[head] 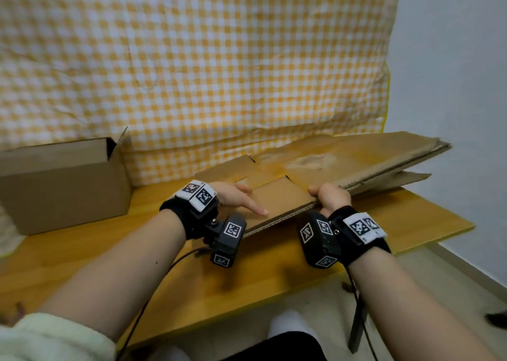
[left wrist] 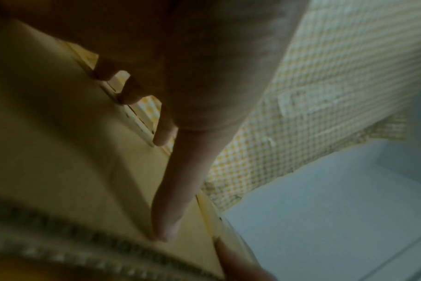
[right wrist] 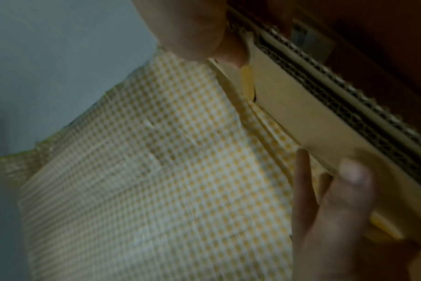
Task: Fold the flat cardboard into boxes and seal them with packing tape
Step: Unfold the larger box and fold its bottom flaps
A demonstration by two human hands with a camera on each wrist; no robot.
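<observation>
A stack of flat cardboard (head: 343,163) lies on the wooden table (head: 247,264), reaching past its right end. My left hand (head: 241,198) rests flat on the near flap of the top sheet, fingers straight; the left wrist view shows those fingers (left wrist: 166,209) lying on the cardboard (left wrist: 72,152). My right hand (head: 329,196) grips the stack's near edge, thumb on top and fingers curled underneath. In the right wrist view the right hand (right wrist: 228,55) sits against the corrugated edge of the cardboard (right wrist: 301,106). No tape is in view.
A folded brown box (head: 63,185) stands at the table's left with its top flaps open. A yellow checked cloth (head: 192,72) hangs behind the table. The table's front edge runs close to my forearms, and the floor (head: 411,292) lies below on the right.
</observation>
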